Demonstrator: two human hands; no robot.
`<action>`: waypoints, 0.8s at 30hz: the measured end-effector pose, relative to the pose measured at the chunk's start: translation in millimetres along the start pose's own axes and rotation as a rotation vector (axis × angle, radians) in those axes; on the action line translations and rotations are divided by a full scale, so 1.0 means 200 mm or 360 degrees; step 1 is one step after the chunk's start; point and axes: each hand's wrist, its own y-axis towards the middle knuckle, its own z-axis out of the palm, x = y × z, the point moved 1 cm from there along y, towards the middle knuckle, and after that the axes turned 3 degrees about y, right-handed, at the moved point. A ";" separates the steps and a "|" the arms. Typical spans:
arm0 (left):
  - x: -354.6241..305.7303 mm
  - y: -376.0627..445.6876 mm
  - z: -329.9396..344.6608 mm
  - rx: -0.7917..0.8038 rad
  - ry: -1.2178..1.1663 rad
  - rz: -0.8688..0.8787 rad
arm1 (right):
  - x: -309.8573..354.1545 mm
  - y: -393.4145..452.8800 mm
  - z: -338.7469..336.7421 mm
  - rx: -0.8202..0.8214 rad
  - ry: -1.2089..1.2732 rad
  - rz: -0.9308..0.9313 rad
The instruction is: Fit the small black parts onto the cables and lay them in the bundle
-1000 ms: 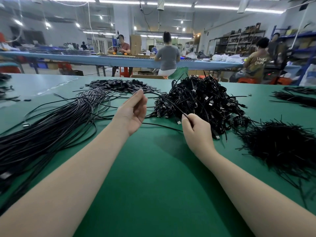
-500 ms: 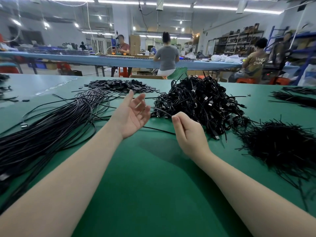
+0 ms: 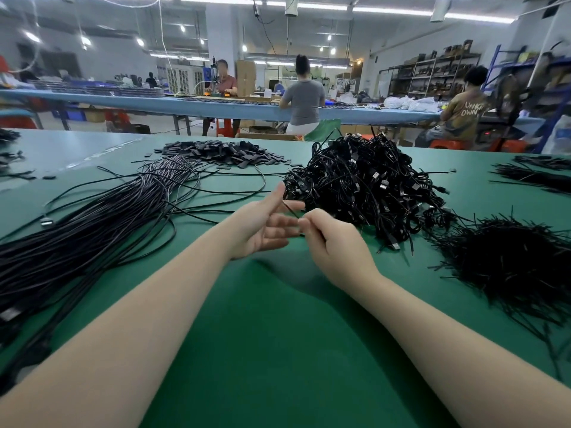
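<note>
Right hand (image 3: pixel 333 242) pinches a thin black cable (image 3: pixel 289 209) toward the spread-fingered left hand (image 3: pixel 262 227), which should steady its tip for fitting.

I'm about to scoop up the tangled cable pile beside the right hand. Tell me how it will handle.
The tangled cable pile probably lifts as one snagged clump, since its loops interlock. Likely floppy: loose ends droop over the green table. Connector ends sticking out may catch on neighbouring strands.

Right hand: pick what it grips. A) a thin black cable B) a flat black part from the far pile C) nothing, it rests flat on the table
A: the right hand is curled round a thin black cable that runs up past the open left hand.
</note>
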 end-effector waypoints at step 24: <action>-0.27 -0.09 -0.13 -0.0354 -0.0349 0.0255 | 0.01 -0.02 0.07 0.0581 -0.0349 -0.0215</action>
